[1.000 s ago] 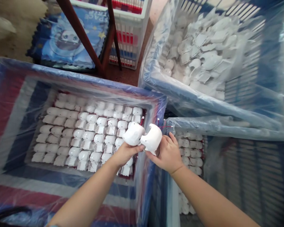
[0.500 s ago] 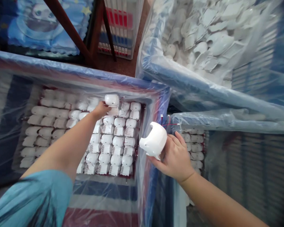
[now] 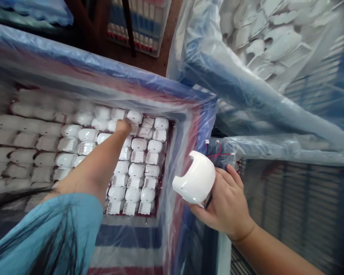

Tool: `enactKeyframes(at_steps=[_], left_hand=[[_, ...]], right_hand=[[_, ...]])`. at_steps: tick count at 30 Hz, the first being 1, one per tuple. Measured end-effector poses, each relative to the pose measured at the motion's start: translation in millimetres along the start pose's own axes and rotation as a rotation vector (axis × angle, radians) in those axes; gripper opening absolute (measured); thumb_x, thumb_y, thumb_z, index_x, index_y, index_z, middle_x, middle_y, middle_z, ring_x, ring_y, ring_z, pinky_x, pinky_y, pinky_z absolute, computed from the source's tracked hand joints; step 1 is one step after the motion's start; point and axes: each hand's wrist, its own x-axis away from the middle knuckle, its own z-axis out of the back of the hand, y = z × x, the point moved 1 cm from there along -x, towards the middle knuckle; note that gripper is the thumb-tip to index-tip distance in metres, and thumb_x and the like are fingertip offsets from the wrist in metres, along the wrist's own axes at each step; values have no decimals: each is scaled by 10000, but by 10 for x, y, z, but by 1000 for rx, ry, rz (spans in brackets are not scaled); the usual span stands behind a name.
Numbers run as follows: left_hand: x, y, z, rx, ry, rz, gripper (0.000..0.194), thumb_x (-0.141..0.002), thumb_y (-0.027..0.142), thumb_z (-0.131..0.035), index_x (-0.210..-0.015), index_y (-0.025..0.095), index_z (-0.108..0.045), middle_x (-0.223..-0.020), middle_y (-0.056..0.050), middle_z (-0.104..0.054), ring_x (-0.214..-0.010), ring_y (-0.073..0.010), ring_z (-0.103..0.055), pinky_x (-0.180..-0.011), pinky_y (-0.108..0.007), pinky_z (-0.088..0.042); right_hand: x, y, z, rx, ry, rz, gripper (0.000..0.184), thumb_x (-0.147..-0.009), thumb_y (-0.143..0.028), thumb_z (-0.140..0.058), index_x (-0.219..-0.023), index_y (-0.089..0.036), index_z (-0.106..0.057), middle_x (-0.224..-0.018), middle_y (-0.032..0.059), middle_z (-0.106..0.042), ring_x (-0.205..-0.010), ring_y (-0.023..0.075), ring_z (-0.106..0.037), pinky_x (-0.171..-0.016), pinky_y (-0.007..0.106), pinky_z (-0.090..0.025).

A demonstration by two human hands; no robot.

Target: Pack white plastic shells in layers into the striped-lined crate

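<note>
My right hand grips a glossy white plastic shell, rounded with a cut-out on its left side. Thin red wires with small white connectors stick out behind this shell. My left hand reaches into the lined bin, closed at the near left side of another white shell in the far row. Its fingertips are partly hidden among the parts. Around it, rows of similar white shells lie packed close together, some with wires.
Clear plastic film covers the striped bin's rim. A blue crate of loose white plastic parts stands at the upper right. Below it is another film-draped crate. A clear plastic box sits behind, beside dark wooden legs.
The white shell at my left hand has come down into the far row. My right hand, still holding its shell, has shifted slightly right and down in view. The camera view has moved.
</note>
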Motion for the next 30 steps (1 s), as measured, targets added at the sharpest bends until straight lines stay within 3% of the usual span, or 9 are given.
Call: enactKeyframes(at_steps=[5, 7, 9, 12, 14, 17, 21, 24, 30], left_hand=[[872, 196, 4, 112, 122, -216, 488, -860, 177, -465, -1341, 117, -405, -1390, -163, -385, -1308, -258, -356, -1094, -362, -301], [1575, 285, 33, 524, -79, -479, 429, -864, 246, -488, -1273, 122, -460, -1287, -154, -494, -1190, -242, -483, -1032, -353, -388], [2337, 399, 36, 832, -465, -659, 528, -824, 308, -585, -1312, 181, -432, -1331, -127, -479, -1208, -246, -482, -1036, -351, -397], [3171, 640, -42, 1079, -618, -590, 689, -685, 304, -752, -1299, 223, -450, -1330, -103, -494, -1258, -261, -446, -1068, -332, -371], [3357, 800, -137, 1229, -508, -339, 556, -719, 352, -712, -1212, 212, -497, -1248, -106, -557, -1171, -241, -522, -1014, -336, -422], [3111, 869, -190, 1325, -371, -85, 503, -672, 361, -711, -1104, 192, -517, -1101, -91, -630, -1014, -227, -597, -942, -357, -462], [2185, 560, 27, 1180, -290, -38, 522, -563, 249, -644, -1057, 166, -497, -1024, -70, -624, -917, -237, -604, -823, -356, -495], [1397, 364, 206, 792, -149, 18, 463, -596, 264, -544, -1038, 154, -460, -891, -70, -584, -774, -238, -596, -645, -346, -497], [392, 570, 32, 618, -76, 39, 590, -527, 128, -552, -1105, 146, -438, -958, -117, -560, -891, -292, -565, -723, -382, -465]], right_hand=[[5, -15, -12, -1, 13, -18, 560, -773, -592, -464, -1035, -104, -552, -872, 118, -635, -933, 278, -578, -1007, 450, -311], [7, -23, -16, -12, 16, -21, 571, -779, -592, -461, -1049, -98, -554, -881, 121, -639, -941, 283, -575, -1008, 458, -310], [7, -27, -20, -17, 9, -21, 587, -782, -595, -458, -1061, -87, -555, -902, 127, -641, -949, 285, -573, -1006, 464, -309], [7, -25, -23, -12, 2, -16, 582, -784, -579, -454, -1053, -74, -560, -931, 140, -645, -966, 281, -571, -1014, 461, -298], [5, -26, -24, -24, -3, -9, 573, -779, -558, -453, -1055, -68, -560, -948, 145, -649, -989, 279, -569, -1029, 458, -282], [-5, -36, -24, -33, 7, -10, 671, -752, -598, -471, -1125, -45, -536, -1018, 164, -647, -1020, 287, -564, -1048, 475, -255], [-20, -54, -23, -17, 30, -23, 686, -774, -593, -504, -1197, -53, -508, -1078, 152, -646, -1044, 277, -560, -1059, 478, -231], [-25, -56, -23, -35, -14, -41, 516, -808, -519, -499, -1104, -101, -564, -996, 114, -668, -1032, 263, -566, -1067, 472, -215], [-38, -52, -9, -54, -38, -73, 362, -825, -449, -502, -1010, -151, -591, -942, 80, -673, -1022, 251, -568, -1071, 450, -204]])
